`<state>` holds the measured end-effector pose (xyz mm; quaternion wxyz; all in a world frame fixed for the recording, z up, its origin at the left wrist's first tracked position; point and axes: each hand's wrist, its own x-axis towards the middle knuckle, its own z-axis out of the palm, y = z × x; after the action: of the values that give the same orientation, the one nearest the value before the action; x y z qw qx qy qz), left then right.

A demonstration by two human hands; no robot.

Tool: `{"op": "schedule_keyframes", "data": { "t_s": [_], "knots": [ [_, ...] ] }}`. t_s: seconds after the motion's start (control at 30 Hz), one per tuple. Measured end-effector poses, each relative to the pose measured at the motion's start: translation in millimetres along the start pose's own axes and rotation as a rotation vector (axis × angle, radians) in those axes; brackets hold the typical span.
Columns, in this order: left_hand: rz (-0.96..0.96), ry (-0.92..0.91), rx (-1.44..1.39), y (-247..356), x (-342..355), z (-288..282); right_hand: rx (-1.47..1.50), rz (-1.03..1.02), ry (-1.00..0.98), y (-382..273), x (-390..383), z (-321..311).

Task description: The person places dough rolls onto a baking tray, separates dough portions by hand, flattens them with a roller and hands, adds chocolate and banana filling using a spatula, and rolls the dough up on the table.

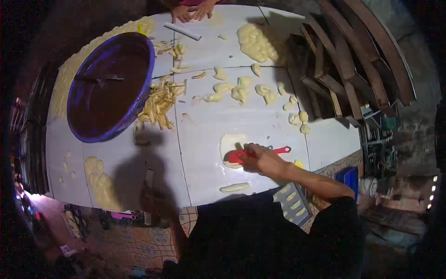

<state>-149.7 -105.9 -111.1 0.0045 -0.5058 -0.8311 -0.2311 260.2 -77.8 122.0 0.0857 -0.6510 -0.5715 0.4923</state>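
Observation:
My right hand [262, 160] is closed on a red spatula [236, 156], its flat end lying on a thin sheet of dough [231, 140] on the white tabletop. The handle, with a hole at its end, sticks out to the right past my fingers. In shadow at the near edge of the table, my left hand [155, 200] is wrapped round a pale rod [149, 177]; its fingers are dim. A rolled dough piece [234, 187] lies between me and the sheet. Several loose dough lumps [240, 90] are scattered beyond it.
A large blue-purple basin [147, 88] with dark contents stands left, beside a pile of cut yellowish strips [160, 104]. Dark wooden racks [344, 60] stand right. Across the table are another person's hands [193, 11] and a white rod [182, 31]. A tray [304, 217] of rolled pieces sits low right.

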Motion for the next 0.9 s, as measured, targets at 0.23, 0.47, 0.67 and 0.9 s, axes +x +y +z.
{"op": "schedule_keyframes", "data": {
  "t_s": [0.23, 0.47, 0.67, 0.9],
  "knots": [
    [0.092, 0.03, 0.018, 8, 7, -16, -0.602, -0.516, 0.468, 95, 6, 70],
    [0.188, 0.087, 0.056, 16, 11, -38, -0.512, -0.231, 0.083, 60, -39, 5],
    [0.281, 0.152, 0.075, 52, 31, -52, -0.683, -0.073, 0.38, 73, -24, -76],
    [0.423, 0.334, 0.046, 78, 55, -53, -0.102, -0.533, 0.352, -63, 172, 38]
  ]
}}
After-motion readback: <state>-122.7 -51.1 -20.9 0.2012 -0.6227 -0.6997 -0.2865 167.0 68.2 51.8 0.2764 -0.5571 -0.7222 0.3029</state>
